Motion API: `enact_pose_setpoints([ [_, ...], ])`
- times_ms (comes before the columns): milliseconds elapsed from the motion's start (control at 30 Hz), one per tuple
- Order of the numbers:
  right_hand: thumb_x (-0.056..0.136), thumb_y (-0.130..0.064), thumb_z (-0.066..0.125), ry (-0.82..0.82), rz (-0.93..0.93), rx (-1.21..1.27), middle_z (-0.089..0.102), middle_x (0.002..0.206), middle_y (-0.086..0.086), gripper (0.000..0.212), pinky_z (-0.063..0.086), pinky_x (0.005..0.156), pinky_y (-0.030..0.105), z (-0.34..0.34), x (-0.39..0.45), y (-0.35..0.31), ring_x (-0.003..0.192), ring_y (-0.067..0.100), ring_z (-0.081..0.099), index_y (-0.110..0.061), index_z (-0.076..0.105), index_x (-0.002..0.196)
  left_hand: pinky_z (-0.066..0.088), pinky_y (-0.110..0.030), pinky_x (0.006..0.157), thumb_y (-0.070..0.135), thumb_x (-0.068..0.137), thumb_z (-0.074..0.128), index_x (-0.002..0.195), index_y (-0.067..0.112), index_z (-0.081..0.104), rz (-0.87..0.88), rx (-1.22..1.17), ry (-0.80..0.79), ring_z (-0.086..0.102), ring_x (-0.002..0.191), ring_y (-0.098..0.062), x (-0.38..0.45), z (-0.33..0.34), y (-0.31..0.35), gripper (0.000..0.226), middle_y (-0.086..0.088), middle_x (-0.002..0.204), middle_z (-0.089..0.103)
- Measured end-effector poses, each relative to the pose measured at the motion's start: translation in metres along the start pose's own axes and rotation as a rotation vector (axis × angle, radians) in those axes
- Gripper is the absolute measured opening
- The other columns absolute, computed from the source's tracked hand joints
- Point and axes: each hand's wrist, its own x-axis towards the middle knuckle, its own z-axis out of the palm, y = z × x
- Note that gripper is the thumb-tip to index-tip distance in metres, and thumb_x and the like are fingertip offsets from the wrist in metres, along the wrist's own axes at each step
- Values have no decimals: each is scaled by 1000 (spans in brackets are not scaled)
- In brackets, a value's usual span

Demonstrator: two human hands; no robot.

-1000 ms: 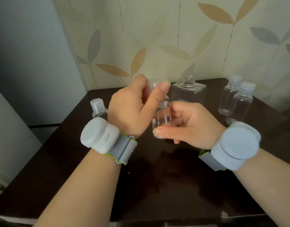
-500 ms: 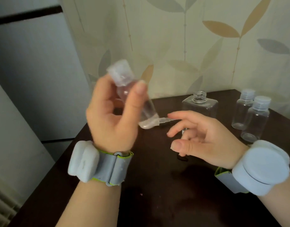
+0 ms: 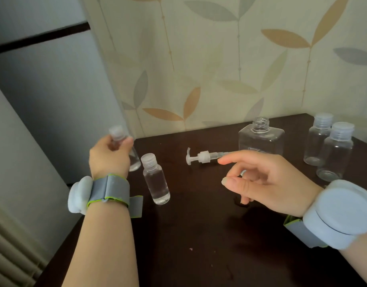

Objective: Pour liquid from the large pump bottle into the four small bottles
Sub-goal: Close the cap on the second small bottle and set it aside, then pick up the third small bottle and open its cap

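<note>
We see the left hand at nine o'clock, its fingers wrapped around the neck of a capped small bottle near the tabletop's left edge. Just beside it at its four o'clock stands a second small bottle, upright and holding clear liquid. The right hand hovers at three o'clock, fingers loosely spread and grasping nothing. The pump head lies on its side at center. The large pump bottle stands uncapped at one o'clock, with two more capped small bottles at two o'clock.
</note>
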Motion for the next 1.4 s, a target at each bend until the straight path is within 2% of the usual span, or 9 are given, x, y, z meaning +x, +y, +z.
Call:
enact_pose_setpoints([
  [167,61,-61,55,2,8,-22,66,72,-13,43,47,52,17,-1,0,1,47,12,61,-39,58,99,39,-27,74,22,78,69,96,10,67,-95,128,-101,54,80,-22,-2,7,-6,22,-3,83,58],
  [667,61,-60,52,111,-71,-30,63,61,3,40,37,46,9,-2,1,-1,39,6,49,-29,65,83,36,-27,74,24,78,68,101,15,65,-170,185,-202,53,83,-23,-6,7,-7,24,-6,92,61],
  [800,64,-59,52,215,-126,-81,61,62,9,37,41,43,17,-5,2,-3,52,30,56,-27,66,77,37,-31,78,18,78,66,112,12,59,-186,232,-220,56,101,-35,-6,6,-6,35,-14,108,62],
  [933,71,-55,54,374,-187,-154,64,59,6,31,46,45,26,-13,1,-8,53,26,59,-26,66,76,37,-32,78,20,78,68,119,8,55,-195,225,-217,55,105,-35,-7,7,-4,44,-17,116,60],
  [1033,80,-44,62,592,-237,-250,64,58,5,28,47,53,32,-19,-1,-9,51,21,58,-17,67,77,39,-35,91,23,80,67,128,9,48,-191,145,-144,51,114,-31,-5,3,0,54,-15,126,55],
  [1100,81,-33,65,797,-239,-369,60,58,1,22,45,55,29,-27,0,-6,52,13,53,-12,66,78,37,-34,96,19,82,64,126,10,49,-107,127,7,50,117,-29,-3,-1,7,48,-13,128,54],
  [1200,77,-18,62,1078,-159,-505,49,69,1,15,31,60,21,-44,1,-1,58,12,38,-8,61,88,38,-29,90,17,82,54,117,15,55,133,22,234,53,111,-24,-11,-4,21,35,-9,120,58],
  [1300,74,-11,65,1199,35,-565,47,95,15,33,26,70,17,-61,-1,9,87,25,45,-6,53,104,43,-33,87,21,81,46,108,14,59,373,-130,244,56,101,-26,-31,-1,39,32,-7,104,60],
  [1400,69,-16,69,1252,326,-629,43,120,20,52,33,89,43,-70,1,16,113,38,37,-5,46,114,43,-20,83,17,83,45,100,13,62,569,-152,145,59,93,-22,-55,4,54,24,3,95,58],
])
